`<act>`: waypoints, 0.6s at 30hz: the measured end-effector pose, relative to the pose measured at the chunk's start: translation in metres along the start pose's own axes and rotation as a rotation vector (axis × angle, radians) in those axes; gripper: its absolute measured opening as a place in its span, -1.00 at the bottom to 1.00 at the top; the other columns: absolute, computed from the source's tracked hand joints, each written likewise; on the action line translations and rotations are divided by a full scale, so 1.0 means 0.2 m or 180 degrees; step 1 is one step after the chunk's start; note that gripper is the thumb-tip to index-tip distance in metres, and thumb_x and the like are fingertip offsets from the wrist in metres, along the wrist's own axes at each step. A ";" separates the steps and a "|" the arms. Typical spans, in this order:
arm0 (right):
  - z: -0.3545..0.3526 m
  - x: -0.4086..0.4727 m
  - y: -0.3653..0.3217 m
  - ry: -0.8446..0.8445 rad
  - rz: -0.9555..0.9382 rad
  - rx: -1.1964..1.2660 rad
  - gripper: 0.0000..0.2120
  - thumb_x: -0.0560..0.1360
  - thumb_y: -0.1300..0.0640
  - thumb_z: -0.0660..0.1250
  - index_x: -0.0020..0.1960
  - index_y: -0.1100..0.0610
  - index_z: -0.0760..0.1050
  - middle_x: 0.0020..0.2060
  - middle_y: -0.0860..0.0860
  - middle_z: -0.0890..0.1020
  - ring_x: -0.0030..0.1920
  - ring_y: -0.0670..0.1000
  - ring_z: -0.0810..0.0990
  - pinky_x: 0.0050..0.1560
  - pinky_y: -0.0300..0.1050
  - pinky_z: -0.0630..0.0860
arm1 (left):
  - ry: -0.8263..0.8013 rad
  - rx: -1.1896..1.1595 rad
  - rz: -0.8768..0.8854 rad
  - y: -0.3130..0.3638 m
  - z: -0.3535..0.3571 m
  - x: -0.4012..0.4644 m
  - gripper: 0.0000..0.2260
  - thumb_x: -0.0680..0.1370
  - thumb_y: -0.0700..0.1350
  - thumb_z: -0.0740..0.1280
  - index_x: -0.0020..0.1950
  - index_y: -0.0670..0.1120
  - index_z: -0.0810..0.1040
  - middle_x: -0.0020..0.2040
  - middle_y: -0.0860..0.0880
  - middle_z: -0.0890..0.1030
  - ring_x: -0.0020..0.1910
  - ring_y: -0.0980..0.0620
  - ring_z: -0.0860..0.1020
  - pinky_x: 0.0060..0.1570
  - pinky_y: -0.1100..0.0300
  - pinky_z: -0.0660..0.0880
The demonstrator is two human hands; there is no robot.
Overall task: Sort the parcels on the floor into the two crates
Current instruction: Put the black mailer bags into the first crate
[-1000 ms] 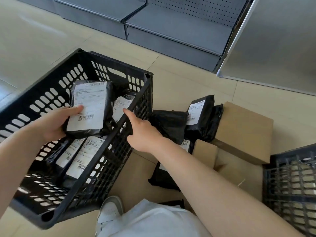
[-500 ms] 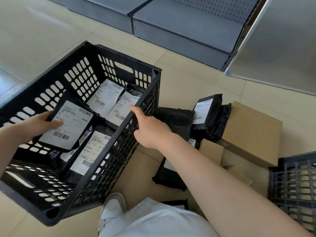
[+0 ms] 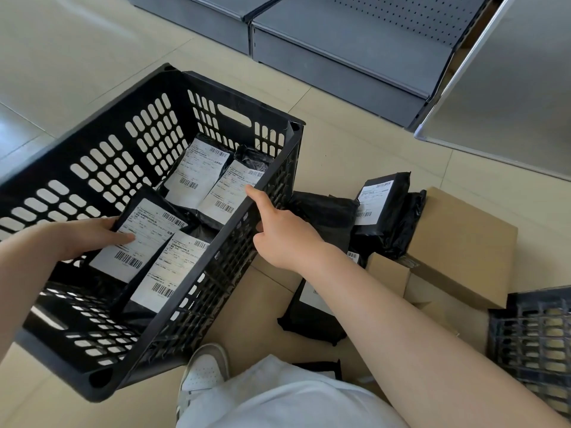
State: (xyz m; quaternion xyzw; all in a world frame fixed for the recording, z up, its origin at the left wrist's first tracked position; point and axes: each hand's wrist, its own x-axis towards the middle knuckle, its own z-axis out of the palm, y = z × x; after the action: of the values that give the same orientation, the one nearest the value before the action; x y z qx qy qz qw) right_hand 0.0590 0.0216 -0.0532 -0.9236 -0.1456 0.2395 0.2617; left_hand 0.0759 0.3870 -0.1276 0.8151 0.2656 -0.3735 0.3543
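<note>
A black perforated crate (image 3: 92,168) tilts toward me on the left, with several black labelled parcels in it. My left hand (image 3: 89,239) is inside it, fingers on a black parcel (image 3: 142,239) with a white label that lies low among the others. My right hand (image 3: 284,233) grips the crate's right rim, index finger laid along the edge. On the floor to the right lie black poly parcels (image 3: 383,208) and brown cardboard boxes (image 3: 463,242). A second black crate (image 3: 531,335) shows at the right edge.
Grey metal shelving bases (image 3: 340,57) line the far side, and a metal panel (image 3: 509,88) slants at top right. My white shoe (image 3: 204,372) and white clothing sit at the bottom. Beige tiled floor stretches to the left.
My left hand has lowered the labelled parcel from above the crate down among the parcels inside. My right hand has stayed on the rim. The view has shifted slightly.
</note>
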 end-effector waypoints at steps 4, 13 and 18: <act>0.00 0.00 0.00 -0.0002 0.0021 -0.0011 -0.21 0.55 0.25 0.15 0.60 -0.20 -0.18 -0.29 0.06 0.54 -0.34 0.11 0.52 -0.38 0.02 0.40 | 0.0074 0.0760 -0.0115 -0.10 -0.01 0.09 -0.69 0.58 -0.13 0.38 0.32 -0.06 0.51 0.05 -0.10 0.69 0.05 -0.13 0.65 0.26 -0.12 0.49; 0.01 -0.01 0.00 0.0023 0.0031 -0.0054 -0.20 0.55 0.25 0.14 0.58 -0.22 -0.21 -0.10 0.12 0.64 -0.23 0.17 0.61 -0.21 0.16 0.57 | 0.0785 0.0210 0.0068 -0.16 0.16 0.10 -0.66 0.58 -0.17 0.38 0.34 -0.05 0.42 0.07 -0.15 0.59 -0.02 -0.17 0.58 0.12 -0.05 0.51; 0.02 -0.01 0.00 0.0018 0.0033 -0.0056 -0.19 0.56 0.24 0.15 0.58 -0.23 -0.23 0.00 0.12 0.65 -0.17 0.16 0.64 -0.11 0.21 0.62 | 0.1325 0.0490 -0.0184 -0.12 0.24 0.16 -0.57 0.59 -0.12 0.34 0.43 -0.18 0.37 0.21 -0.28 0.54 0.17 -0.27 0.51 0.11 -0.04 0.44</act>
State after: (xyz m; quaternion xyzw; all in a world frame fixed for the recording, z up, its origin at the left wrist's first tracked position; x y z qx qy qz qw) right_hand 0.0562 0.0227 -0.0548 -0.9273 -0.1422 0.2369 0.2526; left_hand 0.0576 0.3710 -0.1850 0.8913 0.3270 -0.2264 0.2178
